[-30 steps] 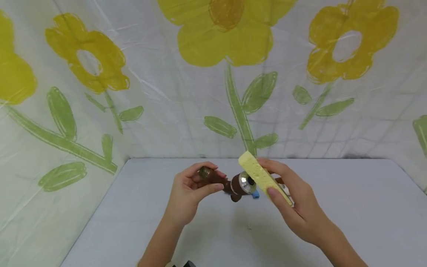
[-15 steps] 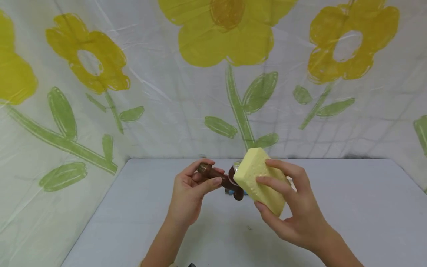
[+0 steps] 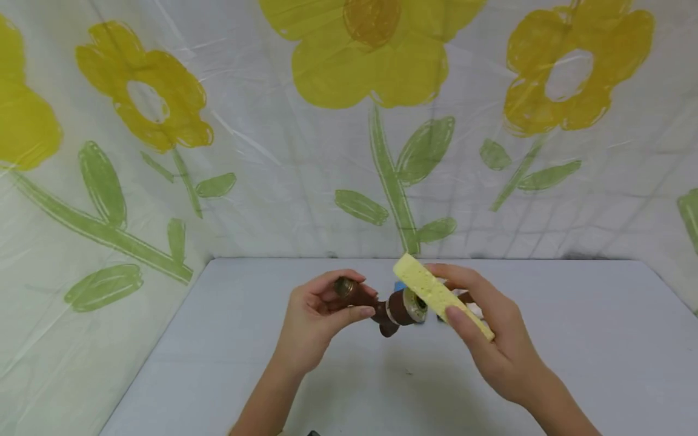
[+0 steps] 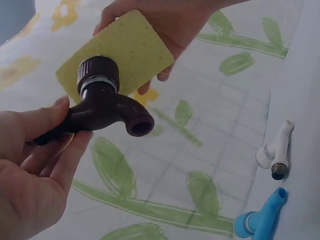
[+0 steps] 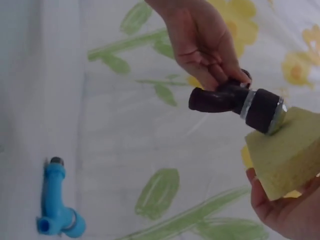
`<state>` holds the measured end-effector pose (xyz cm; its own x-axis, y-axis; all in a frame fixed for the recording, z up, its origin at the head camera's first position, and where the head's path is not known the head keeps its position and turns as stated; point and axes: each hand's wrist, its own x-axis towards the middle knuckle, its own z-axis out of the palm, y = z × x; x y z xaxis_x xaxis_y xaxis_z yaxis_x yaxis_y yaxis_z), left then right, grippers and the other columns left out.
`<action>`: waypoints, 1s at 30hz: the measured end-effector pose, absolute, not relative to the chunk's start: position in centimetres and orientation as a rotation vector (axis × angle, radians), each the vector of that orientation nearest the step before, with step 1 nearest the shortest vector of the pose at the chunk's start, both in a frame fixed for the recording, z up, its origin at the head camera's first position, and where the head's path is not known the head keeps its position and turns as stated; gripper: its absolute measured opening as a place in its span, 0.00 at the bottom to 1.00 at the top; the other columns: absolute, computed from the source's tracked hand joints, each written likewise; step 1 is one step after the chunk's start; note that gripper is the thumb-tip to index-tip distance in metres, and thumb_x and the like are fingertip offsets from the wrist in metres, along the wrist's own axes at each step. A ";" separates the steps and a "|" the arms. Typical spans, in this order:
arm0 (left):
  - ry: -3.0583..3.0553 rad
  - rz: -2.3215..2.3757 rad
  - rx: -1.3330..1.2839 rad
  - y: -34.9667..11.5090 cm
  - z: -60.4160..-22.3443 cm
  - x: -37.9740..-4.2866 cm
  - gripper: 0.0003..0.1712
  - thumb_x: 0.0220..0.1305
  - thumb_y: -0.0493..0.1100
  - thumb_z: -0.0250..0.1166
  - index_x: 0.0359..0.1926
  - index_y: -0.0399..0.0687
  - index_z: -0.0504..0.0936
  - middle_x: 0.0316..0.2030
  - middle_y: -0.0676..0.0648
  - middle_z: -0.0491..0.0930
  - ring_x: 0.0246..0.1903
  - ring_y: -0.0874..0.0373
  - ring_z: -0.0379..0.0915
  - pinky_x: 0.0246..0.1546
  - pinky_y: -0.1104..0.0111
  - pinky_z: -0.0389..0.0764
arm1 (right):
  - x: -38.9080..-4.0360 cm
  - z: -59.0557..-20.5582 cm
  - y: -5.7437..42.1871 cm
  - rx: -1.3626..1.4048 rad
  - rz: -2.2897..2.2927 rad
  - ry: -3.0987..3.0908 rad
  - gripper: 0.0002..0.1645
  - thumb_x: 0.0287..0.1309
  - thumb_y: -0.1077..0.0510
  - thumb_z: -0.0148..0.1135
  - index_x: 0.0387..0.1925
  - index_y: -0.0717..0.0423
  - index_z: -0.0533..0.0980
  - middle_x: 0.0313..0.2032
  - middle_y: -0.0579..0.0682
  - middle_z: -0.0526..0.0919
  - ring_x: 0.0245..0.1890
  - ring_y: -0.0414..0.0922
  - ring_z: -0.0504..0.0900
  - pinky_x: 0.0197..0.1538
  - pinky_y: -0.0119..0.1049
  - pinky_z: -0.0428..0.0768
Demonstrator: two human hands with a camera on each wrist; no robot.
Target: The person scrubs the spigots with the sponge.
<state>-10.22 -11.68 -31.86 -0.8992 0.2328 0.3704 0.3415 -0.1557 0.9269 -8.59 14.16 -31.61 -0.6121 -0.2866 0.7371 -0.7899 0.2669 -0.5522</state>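
Observation:
Between thumb and fingers, my left hand [image 3: 313, 324] grips a dark brown tap [image 3: 400, 307] by its threaded inlet end, above the table. The tap's ribbed knob [image 4: 98, 72] has a shiny end cap that faces right. My right hand [image 3: 498, 342] holds a pale yellow sponge [image 3: 436, 293] by its edges, thumb on the near side. In the head view the sponge appears edge-on, just right of the knob. The right wrist view shows the cap right at the sponge's broad face [image 5: 287, 142]. The tap's spout [image 4: 140, 124] points away from the left hand.
On the white table [image 3: 218, 363] behind the held things lie a blue tap [image 5: 57, 200] and a white tap [image 4: 277, 150], both mostly hidden in the head view. A flower-printed sheet [image 3: 272, 181] hangs along the table's back and left. A small dark object [image 3: 313, 433] shows at the bottom edge.
Half a second ago the sponge's broad side faced the head camera and covered the knob. It has since turned edge-on, uncovering the knob's end, while the left hand and tap shifted slightly right and down.

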 end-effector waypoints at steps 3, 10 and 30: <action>-1.914 -2.335 -0.657 -11.9 -31.8 -10.3 0.23 0.59 0.22 0.71 0.50 0.49 0.86 0.40 0.54 0.90 0.43 0.58 0.89 0.46 0.66 0.89 | -8.6 -31.6 14.3 0.945 1.512 -2.120 0.30 0.72 0.74 0.45 0.71 0.57 0.71 0.54 0.47 0.83 0.43 0.43 0.81 0.41 0.34 0.80; -1.749 -2.533 -0.592 -11.7 -32.0 -10.5 0.26 0.63 0.20 0.64 0.49 0.57 0.86 0.40 0.52 0.90 0.43 0.60 0.87 0.46 0.69 0.88 | -8.6 -32.1 13.6 1.004 1.568 -1.957 0.31 0.64 0.74 0.56 0.68 0.68 0.67 0.63 0.54 0.77 0.55 0.45 0.80 0.47 0.31 0.80; -1.966 -2.240 -0.632 -12.0 -31.6 -10.2 0.20 0.60 0.29 0.76 0.52 0.43 0.84 0.40 0.55 0.90 0.41 0.56 0.89 0.44 0.65 0.90 | -9.7 -32.2 13.6 0.966 1.241 -1.884 0.27 0.60 0.67 0.62 0.62 0.65 0.78 0.61 0.60 0.80 0.64 0.46 0.78 0.62 0.27 0.74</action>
